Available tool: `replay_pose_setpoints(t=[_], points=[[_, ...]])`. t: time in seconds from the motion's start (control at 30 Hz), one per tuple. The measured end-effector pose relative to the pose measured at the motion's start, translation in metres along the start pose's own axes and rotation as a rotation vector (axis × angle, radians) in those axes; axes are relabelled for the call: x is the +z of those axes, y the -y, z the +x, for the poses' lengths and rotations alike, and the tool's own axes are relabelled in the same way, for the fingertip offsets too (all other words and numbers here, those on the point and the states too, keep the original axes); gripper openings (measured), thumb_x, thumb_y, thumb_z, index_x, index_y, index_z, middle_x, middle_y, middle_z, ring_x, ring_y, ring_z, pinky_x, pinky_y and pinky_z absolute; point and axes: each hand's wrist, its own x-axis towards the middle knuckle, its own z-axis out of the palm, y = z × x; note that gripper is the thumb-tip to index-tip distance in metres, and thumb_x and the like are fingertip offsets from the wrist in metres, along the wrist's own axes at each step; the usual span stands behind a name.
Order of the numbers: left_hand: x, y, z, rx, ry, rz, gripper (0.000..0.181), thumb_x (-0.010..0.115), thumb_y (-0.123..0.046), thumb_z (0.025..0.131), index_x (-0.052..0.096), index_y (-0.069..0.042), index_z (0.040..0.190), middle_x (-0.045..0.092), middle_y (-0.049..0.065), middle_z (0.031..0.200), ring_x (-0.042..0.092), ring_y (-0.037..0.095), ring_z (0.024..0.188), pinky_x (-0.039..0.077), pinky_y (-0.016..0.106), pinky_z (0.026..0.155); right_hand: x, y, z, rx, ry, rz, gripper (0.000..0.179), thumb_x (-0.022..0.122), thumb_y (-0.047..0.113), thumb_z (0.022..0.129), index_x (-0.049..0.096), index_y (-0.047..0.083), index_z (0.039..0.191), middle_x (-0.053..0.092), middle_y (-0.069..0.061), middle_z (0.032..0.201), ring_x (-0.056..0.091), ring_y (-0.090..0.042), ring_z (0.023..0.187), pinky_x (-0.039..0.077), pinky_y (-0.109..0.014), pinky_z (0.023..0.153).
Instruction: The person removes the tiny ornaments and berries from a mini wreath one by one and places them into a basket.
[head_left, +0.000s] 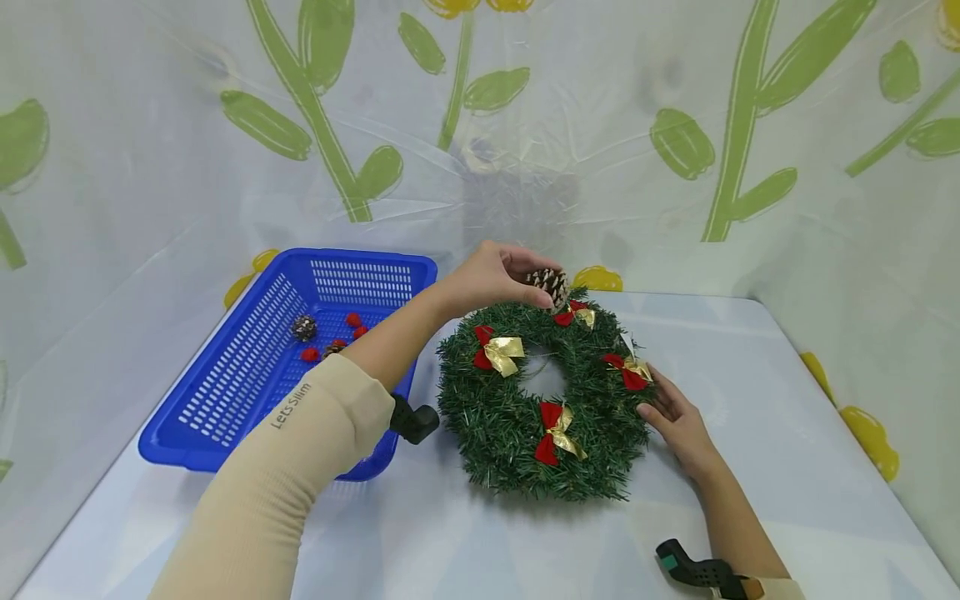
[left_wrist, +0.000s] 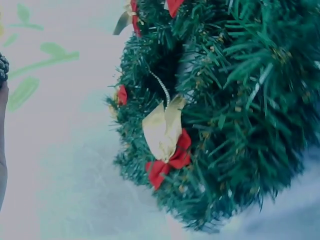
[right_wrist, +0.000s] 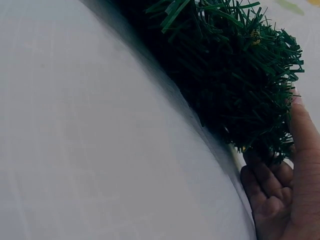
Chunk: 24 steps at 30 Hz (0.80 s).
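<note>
Between its thumb and fingers, my left hand (head_left: 504,275) pinches a pine cone (head_left: 551,287) with pale-tipped scales, at the far side of a green wreath (head_left: 495,433). A sliver of that pine cone (left_wrist: 3,69) shows at the left edge of the left wrist view. Red and gold bows (head_left: 557,432) sit around the wreath, one close to the pine cone. My right hand (head_left: 677,423) grips the wreath's right edge. The right wrist view has its thumb (right_wrist: 304,125) against the side of the wreath and its curled fingers at the underside.
A blue plastic basket (head_left: 217,462) stands left of the wreath, partly behind my left forearm. Inside lie a pine cone (head_left: 303,327) and several small red pieces (head_left: 310,355). The white table (head_left: 720,333) meets a leaf-printed sheet (head_left: 570,100) at the back and sides.
</note>
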Motion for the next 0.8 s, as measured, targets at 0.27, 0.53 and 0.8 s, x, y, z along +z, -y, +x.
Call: replay_pose_setpoints(t=[0.27, 0.53, 0.8], points=[[0.009, -0.016, -0.011, 0.021, 0.178, 0.100, 0.043, 0.081, -0.012, 0.075, 0.069, -0.011, 0.116, 0.067, 0.001, 0.119, 0.056, 0.011, 0.118, 0.044, 0.027, 0.100, -0.001, 0.001, 0.000, -0.006, 0.002, -0.002, 0.067, 0.053, 0.014, 0.098, 0.015, 0.016, 0.153, 0.020, -0.027, 0.152, 0.024, -0.046, 0.136, 0.034, -0.001, 0.089], [0.006, -0.019, -0.024, 0.015, 0.291, 0.063, 0.045, 0.078, -0.008, 0.077, 0.066, -0.006, 0.120, 0.063, 0.004, 0.126, 0.056, 0.012, 0.119, 0.046, 0.030, 0.097, -0.001, 0.000, 0.000, -0.005, 0.001, 0.000, 0.066, 0.053, 0.017, 0.098, 0.017, 0.018, 0.153, 0.021, -0.027, 0.152, 0.034, -0.019, 0.136, 0.036, -0.003, 0.090], [-0.021, -0.028, -0.040, -0.023, 0.311, 0.101, 0.045, 0.078, -0.012, 0.077, 0.066, -0.009, 0.120, 0.063, 0.003, 0.126, 0.051, 0.014, 0.125, 0.044, 0.034, 0.101, -0.001, 0.002, -0.001, 0.005, 0.005, 0.023, 0.068, 0.053, 0.015, 0.097, 0.015, 0.017, 0.153, 0.019, -0.026, 0.153, 0.021, -0.048, 0.136, 0.035, -0.001, 0.088]])
